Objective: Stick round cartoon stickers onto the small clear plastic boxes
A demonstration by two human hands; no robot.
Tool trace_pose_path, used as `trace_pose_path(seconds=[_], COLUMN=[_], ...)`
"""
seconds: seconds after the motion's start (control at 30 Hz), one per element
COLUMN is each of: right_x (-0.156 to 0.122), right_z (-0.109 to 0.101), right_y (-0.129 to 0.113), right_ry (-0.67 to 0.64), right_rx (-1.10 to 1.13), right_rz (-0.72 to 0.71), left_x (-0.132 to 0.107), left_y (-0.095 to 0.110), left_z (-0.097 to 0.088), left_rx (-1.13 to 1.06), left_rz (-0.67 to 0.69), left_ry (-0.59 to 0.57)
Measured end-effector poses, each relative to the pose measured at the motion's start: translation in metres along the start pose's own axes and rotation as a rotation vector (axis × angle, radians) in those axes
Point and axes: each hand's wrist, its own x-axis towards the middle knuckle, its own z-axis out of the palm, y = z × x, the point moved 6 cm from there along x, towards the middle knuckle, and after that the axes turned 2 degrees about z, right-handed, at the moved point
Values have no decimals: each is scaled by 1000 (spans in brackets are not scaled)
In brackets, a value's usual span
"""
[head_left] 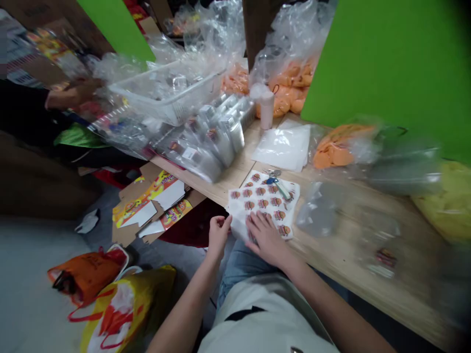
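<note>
Wooden table (342,255) bears a sticker sheet (265,197); the left hand (218,234) pinches its near corner, and the right hand (267,239) lies flat on it, fingers spread.

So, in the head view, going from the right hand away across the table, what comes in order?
First the right hand, sticker sheet, keys, stack of white sheets, white cup, bag of orange pieces.

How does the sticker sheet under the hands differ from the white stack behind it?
The sticker sheet carries rows of round orange-red stickers; the white stack is plain. The sticker sheet is at the near edge, left hand pinching it, right hand flat on it; the white stack lies farther back, untouched. Keys rest on the sticker sheet, none on the white stack. Both lie flat on the table.
</note>
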Motion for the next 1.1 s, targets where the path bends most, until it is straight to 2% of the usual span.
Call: trace_pose_path(seconds=[0.07,0.1,0.17,0.23,0.3,0.37,0.43,0.5,0.57,0.7,0.83,0.87,0.93,1.03,1.07,1.1], right_x=[-5,-11,-18,-12,6,30,51,66,72,75,77,77,72,44,30,16], right_z=[20,23,17,5,-4,-8,-6,-3,-1,-2,-7,-11,-26,-67,-81,-91], right_y=[4,9,20,26,27,26,26,27,28,40,59,62,68,74,73,69], right_ry=[-61,-56,10,111,205,275,297,272,220,142,143,171,280,663,782,858], right_rx=[48,65,102,157,204,219,216,208,207,377,526,525,498,367,290,199], right_rz=[-50,-53,-24,17,53,97,124,112,64,38,182,226,311,457,471,457], left_x=[6,9,13,13,12,12,12,12,11,10,12,14,21,25,23,19], left_y=[8,10,11,13,19,27,37,47,53,58,47,45,45,63,71,78], left_z=[-7,-7,-1,11,23,31,35,36,36,37,42,42,38,30,30,34], left_rx=[-46,-78,-159,-211,-174,-52,100,229,296,255,95,95,181,385,414,407], left_rz=[10,-11,-103,-165,-111,30,211,370,450,439,283,266,320,481,510,514], left_ry=[-2,-44,-184,-334,-413,-422,-381,-359,-371,-424,-497,-488,-379,-86,-22,-10])
